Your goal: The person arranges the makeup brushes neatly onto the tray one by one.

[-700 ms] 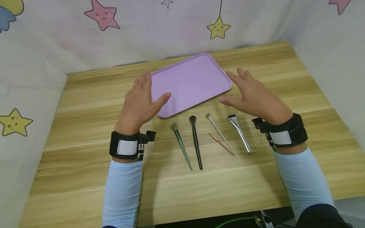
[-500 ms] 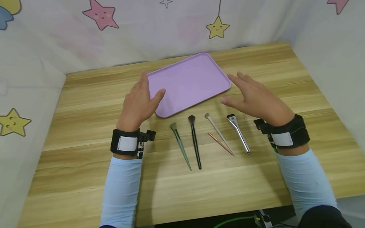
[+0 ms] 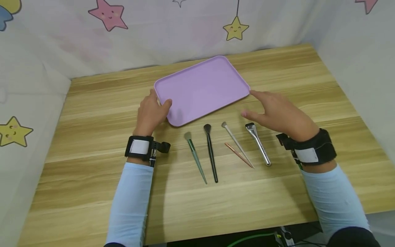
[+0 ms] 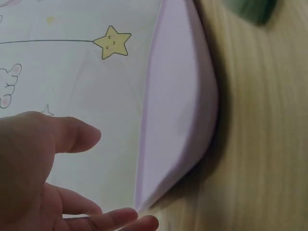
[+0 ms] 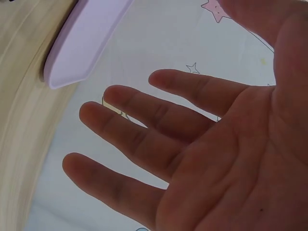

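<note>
A lilac rectangular tray (image 3: 202,89) lies at an angle near the back of the wooden table. My left hand (image 3: 150,115) is at its left end, fingertips right at the tray's edge and thumb over the near left corner. In the left wrist view those fingers (image 4: 110,220) are spread and relaxed beside the tray's end. My right hand (image 3: 282,115) hovers by the tray's right corner, index fingertip close to the rim. Its fingers (image 5: 139,144) are straight and apart in the right wrist view, with nothing in the palm.
In front of the tray lie a green makeup brush (image 3: 195,157), a black brush (image 3: 211,154), a white-handled brush (image 3: 236,142), a copper-coloured stick (image 3: 238,155) and a silver flat brush (image 3: 259,144). A white curtain with printed stars (image 3: 172,37) borders the table's back.
My left hand has drawn down and back to the tray's left end, its fingers lowering to the edge. My right hand has sunk slightly toward the right corner. The brushes stay put.
</note>
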The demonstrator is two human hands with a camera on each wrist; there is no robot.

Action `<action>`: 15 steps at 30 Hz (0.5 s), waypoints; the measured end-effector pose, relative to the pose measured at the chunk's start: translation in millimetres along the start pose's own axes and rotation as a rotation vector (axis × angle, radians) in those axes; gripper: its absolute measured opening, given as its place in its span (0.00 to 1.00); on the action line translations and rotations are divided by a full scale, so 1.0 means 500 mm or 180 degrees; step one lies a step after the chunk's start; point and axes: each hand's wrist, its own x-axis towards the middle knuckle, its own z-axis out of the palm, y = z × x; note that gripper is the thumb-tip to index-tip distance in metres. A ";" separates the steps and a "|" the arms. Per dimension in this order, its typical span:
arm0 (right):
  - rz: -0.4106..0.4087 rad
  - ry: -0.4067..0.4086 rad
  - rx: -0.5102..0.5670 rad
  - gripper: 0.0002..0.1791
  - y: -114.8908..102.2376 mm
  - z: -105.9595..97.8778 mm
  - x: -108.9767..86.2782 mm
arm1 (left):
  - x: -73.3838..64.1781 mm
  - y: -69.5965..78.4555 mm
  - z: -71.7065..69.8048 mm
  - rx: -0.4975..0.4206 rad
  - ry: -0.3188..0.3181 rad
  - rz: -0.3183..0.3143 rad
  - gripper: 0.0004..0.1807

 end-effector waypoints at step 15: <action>0.0111 -0.0126 0.0076 0.41 0.016 0.023 -0.009 | 0.025 -0.038 0.044 0.0046 -0.0006 -0.0107 0.26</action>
